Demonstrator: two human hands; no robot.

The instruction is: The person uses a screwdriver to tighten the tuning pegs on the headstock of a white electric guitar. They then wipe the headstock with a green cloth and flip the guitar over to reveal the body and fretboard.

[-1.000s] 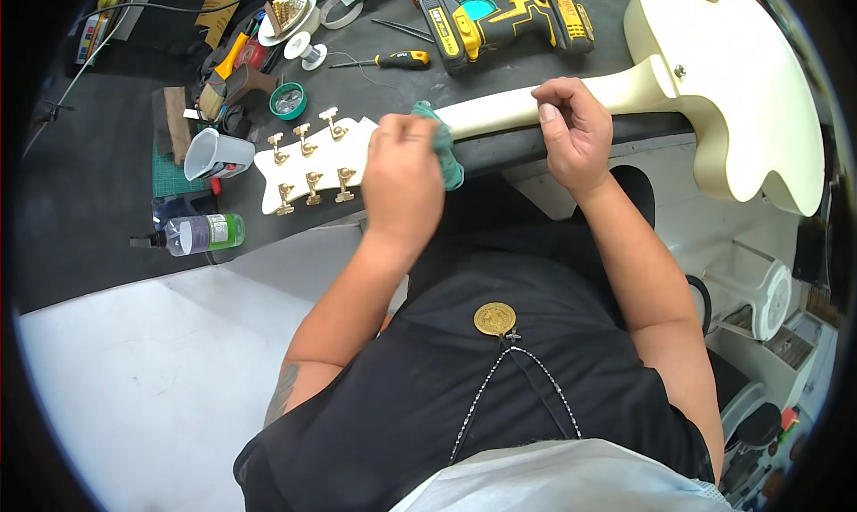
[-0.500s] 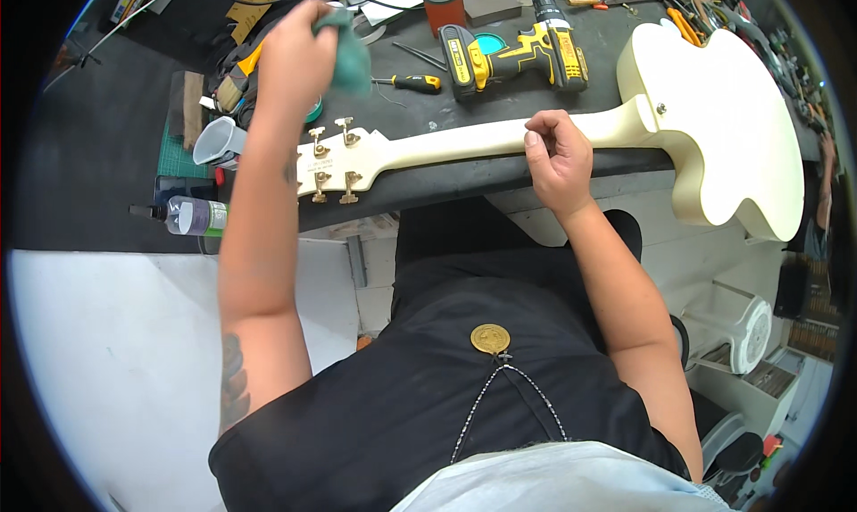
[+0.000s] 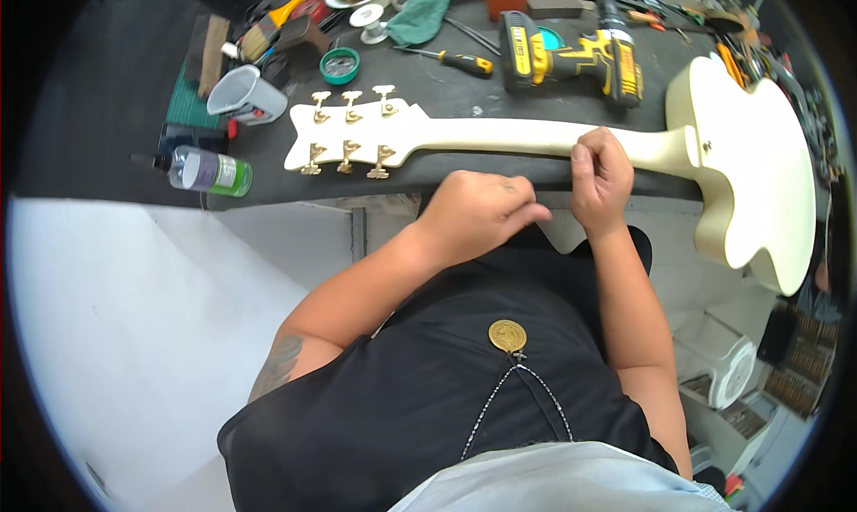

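A cream electric guitar lies face down on the bench, its body (image 3: 759, 168) at the right and its headstock (image 3: 344, 137) with gold tuners (image 3: 386, 106) at the left. My right hand (image 3: 603, 186) is closed at the near edge of the guitar's neck (image 3: 500, 134), thumb against the curled fingers; whatever they may hold is hidden. Just left of it, in front of the bench edge, my left hand (image 3: 478, 210) is closed with its thumb pointing right. Its palm side does not show. A green cloth (image 3: 420, 18) lies crumpled at the back of the bench.
Behind the neck are a yellow and black cordless drill (image 3: 571, 58) and a screwdriver (image 3: 464, 63). A green round tub (image 3: 339, 66), a white cup (image 3: 245, 94) and a spray bottle (image 3: 210, 171) stand around the headstock. Several hand tools crowd the far right.
My left hand has let go of the green cloth, which now lies on the bench, and has come back beside my right hand. The right hand stays at the neck. The view has shifted.
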